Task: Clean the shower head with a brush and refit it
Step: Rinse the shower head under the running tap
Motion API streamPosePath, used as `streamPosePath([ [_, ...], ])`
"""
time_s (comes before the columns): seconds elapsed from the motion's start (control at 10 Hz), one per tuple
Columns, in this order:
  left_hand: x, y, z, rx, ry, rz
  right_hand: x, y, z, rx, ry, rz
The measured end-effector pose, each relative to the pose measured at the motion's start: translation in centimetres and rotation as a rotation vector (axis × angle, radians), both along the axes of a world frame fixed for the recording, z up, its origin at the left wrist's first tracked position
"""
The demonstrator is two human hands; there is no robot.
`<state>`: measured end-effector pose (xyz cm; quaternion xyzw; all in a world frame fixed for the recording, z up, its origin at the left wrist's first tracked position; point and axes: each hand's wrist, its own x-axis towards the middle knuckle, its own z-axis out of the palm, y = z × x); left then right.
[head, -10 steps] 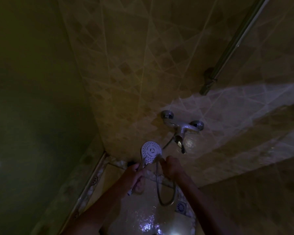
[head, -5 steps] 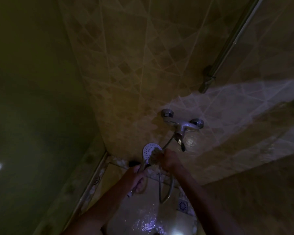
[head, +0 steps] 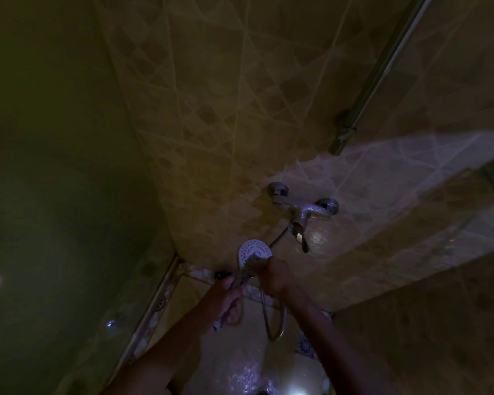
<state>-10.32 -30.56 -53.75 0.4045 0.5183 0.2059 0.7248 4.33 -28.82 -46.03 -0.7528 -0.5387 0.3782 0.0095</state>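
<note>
Lower now, right hand (head: 273, 273) presses brush (head: 253, 262) on shower head (head: 253, 249).

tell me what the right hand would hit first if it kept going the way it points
The right hand points up-left with the brush already at the shower head, so it meets that face first. Beyond it lies the tiled wall, though depth is unclear in this dim view.
</note>
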Motion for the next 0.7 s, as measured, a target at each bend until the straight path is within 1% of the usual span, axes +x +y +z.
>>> streamPosePath([
  [0.1, 0.2, -0.2, 0.6, -0.037, -0.007, 0.017, 0.9, 0.8, 0.6, 0.001, -0.045, 0.037],
  [0.3, -0.2, -0.4, 0.9, -0.032, -0.019, 0.036, 2.7, 0.4, -0.6, 0.015, -0.019, -0.087],
  [0.4, -0.4, -0.5, 0.7, -0.016, -0.009, 0.041, 2.3, -0.6, -0.9, -0.005, -0.019, -0.083],
  [0.6, -0.2, -0.8, 0.2, -0.032, 0.008, 0.050, 0.4, -1.4, 0.0, -0.042, -0.015, -0.032],
  [0.7, 0.0, -1.1, 0.4, -0.037, -0.014, 0.040, 0.7, 0.1, -0.2, 0.010, -0.054, 0.044],
])
